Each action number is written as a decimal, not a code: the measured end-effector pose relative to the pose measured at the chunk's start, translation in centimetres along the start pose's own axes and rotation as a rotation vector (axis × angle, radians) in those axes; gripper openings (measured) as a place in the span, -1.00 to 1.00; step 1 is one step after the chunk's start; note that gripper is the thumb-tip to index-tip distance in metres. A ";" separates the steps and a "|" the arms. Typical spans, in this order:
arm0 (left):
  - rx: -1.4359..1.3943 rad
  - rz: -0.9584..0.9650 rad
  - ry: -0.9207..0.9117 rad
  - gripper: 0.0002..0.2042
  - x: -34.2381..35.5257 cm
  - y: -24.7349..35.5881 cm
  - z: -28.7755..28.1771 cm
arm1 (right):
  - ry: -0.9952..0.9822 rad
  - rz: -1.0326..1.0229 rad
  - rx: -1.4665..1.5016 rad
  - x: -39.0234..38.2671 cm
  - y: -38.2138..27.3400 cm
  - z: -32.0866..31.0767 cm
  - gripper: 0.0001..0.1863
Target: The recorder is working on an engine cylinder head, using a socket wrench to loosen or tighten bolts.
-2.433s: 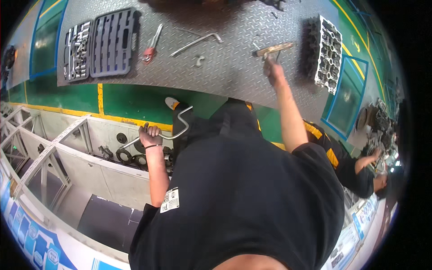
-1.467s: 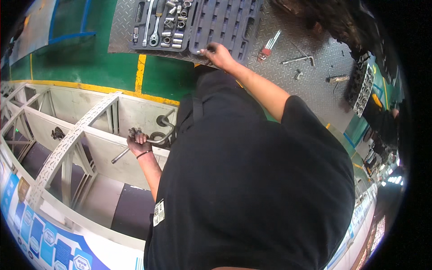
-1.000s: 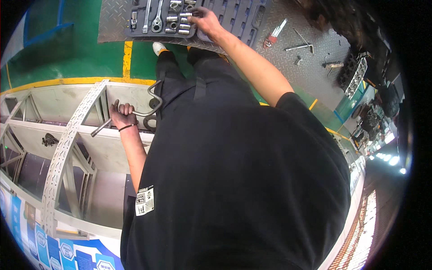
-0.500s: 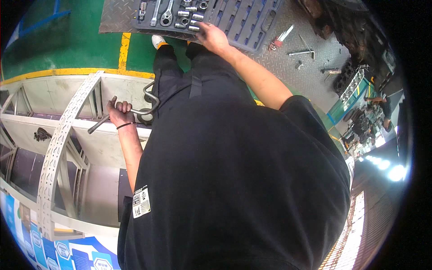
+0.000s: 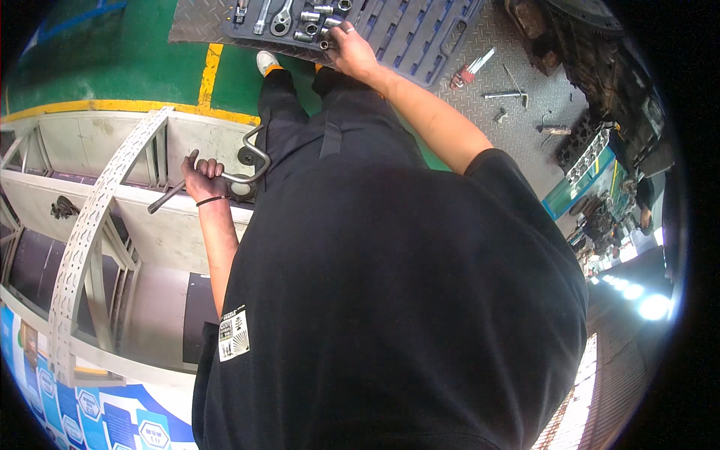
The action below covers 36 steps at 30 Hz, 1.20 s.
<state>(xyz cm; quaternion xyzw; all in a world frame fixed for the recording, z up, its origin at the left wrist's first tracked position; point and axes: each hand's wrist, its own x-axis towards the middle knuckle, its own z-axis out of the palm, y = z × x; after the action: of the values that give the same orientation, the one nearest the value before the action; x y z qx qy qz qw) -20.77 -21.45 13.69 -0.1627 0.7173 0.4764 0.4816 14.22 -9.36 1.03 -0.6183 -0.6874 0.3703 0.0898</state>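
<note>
Fingers of the left hand (image 5: 202, 178) curl round the bent steel crank (image 5: 262, 159) at left, while those of the right hand (image 5: 351, 52) — pinching or not, I cannot tell — bend over the far sockets (image 5: 309, 16), just shifted from the case lid (image 5: 420, 36), so work seems centred there.

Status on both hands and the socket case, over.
Left hand: closed around bent bar. Right hand: at sockets, grip unclear. Case: lying open. Right hand hides part of the socket side.
</note>
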 end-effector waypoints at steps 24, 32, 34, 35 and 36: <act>-0.031 0.081 -0.078 -0.75 -6.0 -6.3 -0.6 | 0.226 -0.078 0.550 -7.2 0.8 -6.5 -0.68; -0.049 0.126 -0.145 -0.74 -8.2 -11.8 -3.5 | 0.249 0.120 0.692 -17.9 6.7 -7.9 -0.69; -0.055 0.139 -0.181 -0.74 -8.2 -14.0 -4.6 | 0.265 0.112 0.679 -21.7 8.6 -8.2 -0.72; -0.054 0.148 -0.164 -0.74 -8.4 -15.4 -5.2 | 0.288 0.147 0.697 -24.1 9.6 -8.1 -0.73; -0.078 0.163 -0.149 -0.75 -8.5 -16.7 -5.5 | 0.313 0.180 0.716 -25.9 10.8 -8.2 -0.74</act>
<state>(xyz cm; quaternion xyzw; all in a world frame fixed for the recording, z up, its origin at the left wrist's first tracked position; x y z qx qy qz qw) -8.06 -36.28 12.53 -0.0867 0.6715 0.5521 0.4866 33.12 -30.29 8.79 -0.6548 -0.4360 0.4940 0.3703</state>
